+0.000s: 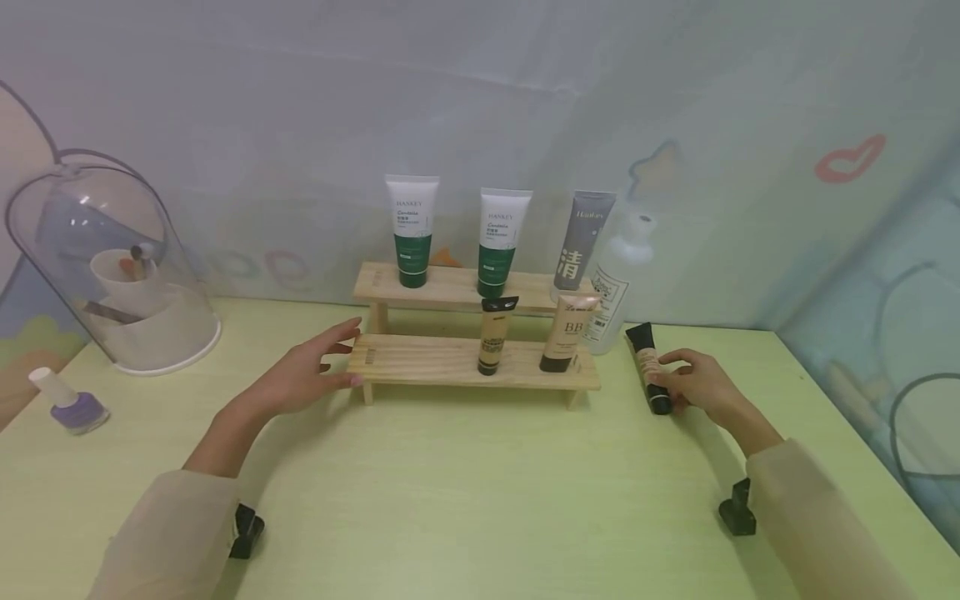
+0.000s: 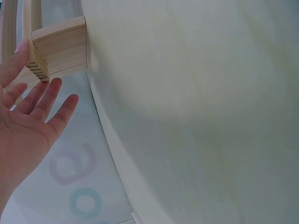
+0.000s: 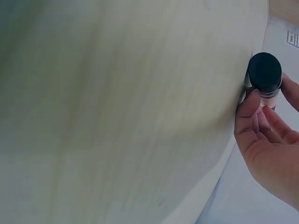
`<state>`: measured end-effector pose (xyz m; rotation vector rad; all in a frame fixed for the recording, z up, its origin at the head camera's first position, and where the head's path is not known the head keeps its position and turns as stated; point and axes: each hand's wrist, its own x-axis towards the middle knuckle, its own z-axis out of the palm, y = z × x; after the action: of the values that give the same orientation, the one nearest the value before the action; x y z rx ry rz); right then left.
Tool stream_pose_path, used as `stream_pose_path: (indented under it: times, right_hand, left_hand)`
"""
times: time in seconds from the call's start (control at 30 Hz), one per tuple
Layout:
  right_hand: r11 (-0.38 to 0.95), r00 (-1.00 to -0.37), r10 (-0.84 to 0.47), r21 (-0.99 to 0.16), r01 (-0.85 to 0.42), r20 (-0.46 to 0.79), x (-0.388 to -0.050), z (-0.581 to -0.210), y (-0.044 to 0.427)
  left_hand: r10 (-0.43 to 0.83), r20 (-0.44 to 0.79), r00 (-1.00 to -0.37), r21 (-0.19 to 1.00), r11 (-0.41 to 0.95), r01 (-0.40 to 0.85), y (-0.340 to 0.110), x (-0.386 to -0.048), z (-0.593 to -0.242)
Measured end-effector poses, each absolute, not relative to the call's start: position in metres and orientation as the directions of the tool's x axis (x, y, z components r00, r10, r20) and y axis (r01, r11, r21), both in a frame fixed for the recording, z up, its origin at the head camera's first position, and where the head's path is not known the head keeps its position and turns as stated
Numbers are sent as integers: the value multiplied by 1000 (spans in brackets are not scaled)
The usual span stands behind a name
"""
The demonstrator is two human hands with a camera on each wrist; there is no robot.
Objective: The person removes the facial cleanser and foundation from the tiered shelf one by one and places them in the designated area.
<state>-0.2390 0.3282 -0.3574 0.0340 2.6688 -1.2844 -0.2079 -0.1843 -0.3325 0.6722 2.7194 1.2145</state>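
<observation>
My left hand (image 1: 306,379) is at the left end of the two-step wooden rack (image 1: 420,364), thumb and fingertips touching its lower shelf and the fingers loosely extended. On the right, my right hand (image 1: 701,385) grips a black-and-beige cosmetic tube (image 1: 649,367) between thumb and fingers near its black cap (image 3: 265,72). A small gold tube (image 1: 492,337) and a beige BB cream tube (image 1: 567,335) stand on the lower shelf. Two white-and-green tubes (image 1: 413,233) (image 1: 502,242) and a grey tube (image 1: 584,242) stand on the upper shelf.
Behind the rack's right end stands a clear pump-less bottle (image 1: 617,287) with a label. At the far left are a transparent domed case (image 1: 142,333) holding a cup with brushes, and a purple nail polish bottle (image 1: 78,412). A printed cloth (image 1: 300,125) hangs behind the table (image 1: 450,492).
</observation>
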Motion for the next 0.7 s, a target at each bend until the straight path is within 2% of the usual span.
stream_pose_path:
  times: [0.7]
  right_hand:
    - [696, -985, -74, -716, 59, -153, -237, -357, 327]
  left_hand:
    - [425, 94, -900, 729, 587, 353, -185, -210, -335]
